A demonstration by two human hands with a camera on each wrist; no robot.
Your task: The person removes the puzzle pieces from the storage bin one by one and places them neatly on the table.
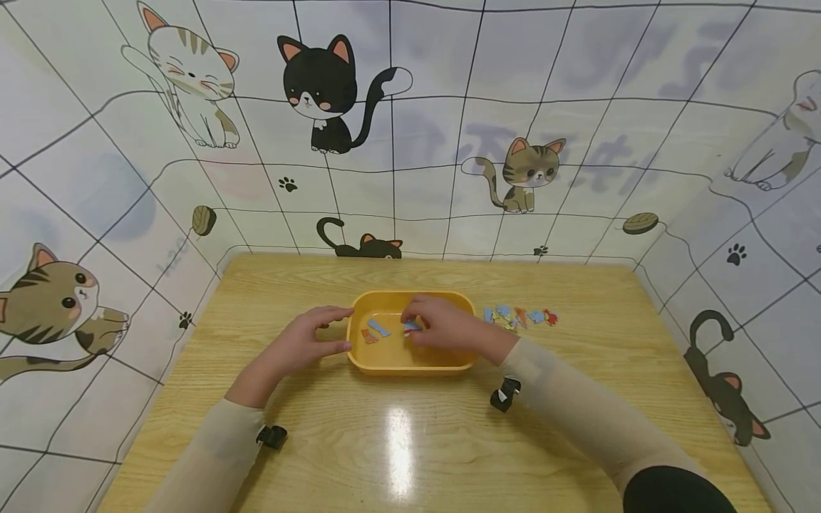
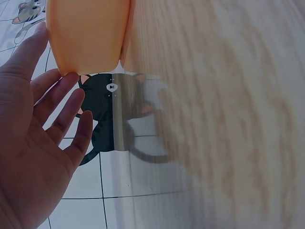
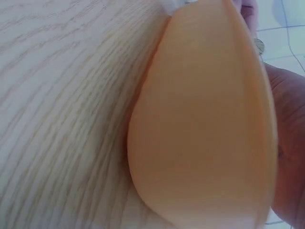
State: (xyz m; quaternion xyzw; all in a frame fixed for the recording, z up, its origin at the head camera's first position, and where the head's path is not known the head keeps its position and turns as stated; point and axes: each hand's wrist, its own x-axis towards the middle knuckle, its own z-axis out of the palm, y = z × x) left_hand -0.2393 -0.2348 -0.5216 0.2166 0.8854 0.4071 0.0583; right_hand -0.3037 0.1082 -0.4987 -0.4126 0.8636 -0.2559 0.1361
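Head view, left hand (image 1: 304,340), fingers loosely spread at left edge of yellow tray (image 1: 410,370), right hand (image 1: 445,326) inside, fingers bent over blue piece (image 1: 412,326), grip unclear, tray nearer back edge of table (image 1: 333,427)

Right grip (image 1: 445,325) covers part of a blue-and-red piece (image 1: 411,326); pinch or mere touch, cannot tell. Right wrist view: yellow tray (image 3: 200,119) wall hides part of that grip. Left wrist view: tray cut off at top, surface (image 2: 233,119) blurred. Loose pieces (image 1: 503,311) too small to identify.
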